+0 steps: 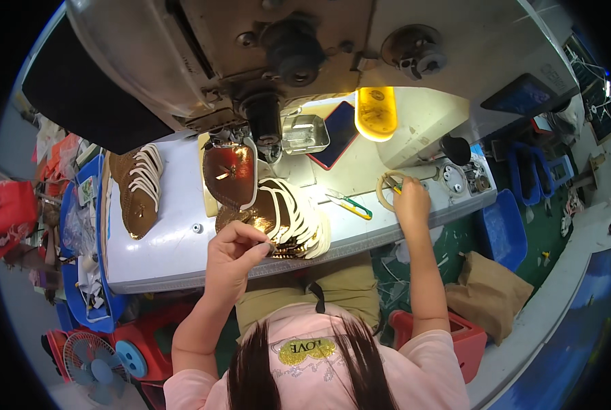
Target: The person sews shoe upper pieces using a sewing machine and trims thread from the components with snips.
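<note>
My left hand [232, 254] is closed in a pinch at the table's front edge. A small dark piece [271, 249] shows at its fingertips. Just beyond lies a stack of metallic gold-brown pieces with cream edging [299, 222], probably shoe uppers. Another brown piece with a light edge [230, 178] rests beneath the sewing machine's head [264, 116]. On the right, my right hand [413, 199] is closed at a tan ring [382, 191] resembling a tape roll. Something thin and partly green is at its fingers, mostly hidden. Thread snips [350, 203] with yellow and green handles lie left of that hand.
More brown pieces [139, 195] lie at the table's left. Behind the snips are a metal tray [305, 134], a dark flat red-edged object [335, 135] and a lit yellow container [376, 113]. Blue bins [504, 229] stand beyond both table ends. A fan [95, 365] is at lower left.
</note>
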The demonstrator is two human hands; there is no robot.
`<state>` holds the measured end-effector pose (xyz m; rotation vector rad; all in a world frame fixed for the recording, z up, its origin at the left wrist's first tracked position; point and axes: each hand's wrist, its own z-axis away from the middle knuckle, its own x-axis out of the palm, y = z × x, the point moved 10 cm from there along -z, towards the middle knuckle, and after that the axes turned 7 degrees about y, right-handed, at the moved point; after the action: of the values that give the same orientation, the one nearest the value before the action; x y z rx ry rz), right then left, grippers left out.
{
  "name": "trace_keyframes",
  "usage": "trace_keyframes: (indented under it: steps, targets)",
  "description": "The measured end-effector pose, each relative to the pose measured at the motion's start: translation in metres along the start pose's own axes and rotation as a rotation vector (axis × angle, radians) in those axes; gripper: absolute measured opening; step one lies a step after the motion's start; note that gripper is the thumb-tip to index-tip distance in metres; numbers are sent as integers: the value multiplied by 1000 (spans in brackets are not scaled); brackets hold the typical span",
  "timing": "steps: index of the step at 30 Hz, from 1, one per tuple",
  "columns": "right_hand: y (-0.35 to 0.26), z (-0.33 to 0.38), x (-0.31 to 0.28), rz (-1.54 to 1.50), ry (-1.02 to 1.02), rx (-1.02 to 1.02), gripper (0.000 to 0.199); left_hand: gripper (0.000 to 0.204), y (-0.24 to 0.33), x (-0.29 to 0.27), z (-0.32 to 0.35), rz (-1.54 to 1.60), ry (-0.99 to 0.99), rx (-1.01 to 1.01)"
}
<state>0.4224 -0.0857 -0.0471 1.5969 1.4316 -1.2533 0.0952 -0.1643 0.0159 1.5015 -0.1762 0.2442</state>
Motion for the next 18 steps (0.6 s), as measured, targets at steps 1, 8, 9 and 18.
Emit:
trace_keyframes:
  steps: [1, 8, 9, 18]
  targets:
    - [-2, 0, 4, -9, -9, -10, 16, 12, -3, 3, 0, -3, 9, -17]
    - [-20, 7, -14, -476, 101, -129, 20, 15, -13, 29, 0, 53, -18, -29]
    - [-24, 8, -20, -481, 98, -139, 20, 15, -12, 32, -2, 53, -8, -24]
    - [-134, 74, -37, -2006, -1029, 172, 28, 18, 24, 69, -10, -337, -13, 485]
